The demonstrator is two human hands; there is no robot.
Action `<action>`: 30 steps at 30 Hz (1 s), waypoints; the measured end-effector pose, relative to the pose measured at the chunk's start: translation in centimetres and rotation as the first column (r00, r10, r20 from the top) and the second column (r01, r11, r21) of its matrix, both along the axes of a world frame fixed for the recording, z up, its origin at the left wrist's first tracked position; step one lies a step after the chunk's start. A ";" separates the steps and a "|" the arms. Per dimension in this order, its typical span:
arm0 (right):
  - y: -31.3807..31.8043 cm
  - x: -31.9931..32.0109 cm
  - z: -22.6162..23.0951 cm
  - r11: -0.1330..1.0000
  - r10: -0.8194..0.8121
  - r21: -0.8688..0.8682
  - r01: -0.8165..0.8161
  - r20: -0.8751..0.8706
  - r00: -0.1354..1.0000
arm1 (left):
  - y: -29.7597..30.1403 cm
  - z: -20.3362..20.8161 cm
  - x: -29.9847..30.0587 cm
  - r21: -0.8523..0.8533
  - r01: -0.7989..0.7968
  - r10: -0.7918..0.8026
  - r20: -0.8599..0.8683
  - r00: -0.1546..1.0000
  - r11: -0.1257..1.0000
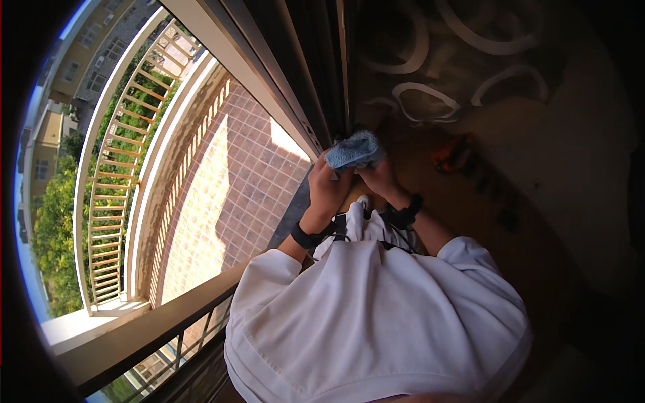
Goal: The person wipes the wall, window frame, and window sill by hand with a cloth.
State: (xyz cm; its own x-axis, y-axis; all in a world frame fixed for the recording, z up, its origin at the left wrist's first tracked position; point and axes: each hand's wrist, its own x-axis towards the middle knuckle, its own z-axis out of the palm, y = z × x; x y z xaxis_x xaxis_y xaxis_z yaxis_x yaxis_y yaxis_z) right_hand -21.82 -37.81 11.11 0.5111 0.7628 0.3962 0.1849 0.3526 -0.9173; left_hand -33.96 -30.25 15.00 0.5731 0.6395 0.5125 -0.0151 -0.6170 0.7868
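A bunched blue cloth [354, 152] is held out in front of me at chest height, close to the edge of the door frame [285, 114]. My left hand [328, 187] is closed on the cloth's left side, fingers bent up against it. From the other side, my right hand [381, 178] grips the cloth's right part; some of its fingers are hidden behind the fabric. Each wrist carries a black band.
On the left, a doorway opens onto a tiled balcony [252, 151] with a pale railing [111, 195]. Dark folding panels or curtain [306, 60] stand beside the frame. A dim orange-red object [453, 158] lies on the right. Ring-patterned fabric [426, 101] shows at the upper right.
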 end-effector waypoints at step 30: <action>0.6 3.8 2.0 0.987 0.157 -0.016 -0.158 0.230 0.960 | 0.0 -1.1 0.5 0.059 -0.108 0.103 0.083 0.991 0.992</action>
State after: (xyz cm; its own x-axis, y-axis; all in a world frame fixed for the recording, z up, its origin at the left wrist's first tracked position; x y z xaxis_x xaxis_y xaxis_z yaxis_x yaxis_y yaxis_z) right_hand -17.98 -37.22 13.07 0.2797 0.8250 0.4910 0.3326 0.3965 -0.8557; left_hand -33.45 -30.25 13.89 0.4596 0.6593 0.5950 -0.0083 -0.6667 0.7453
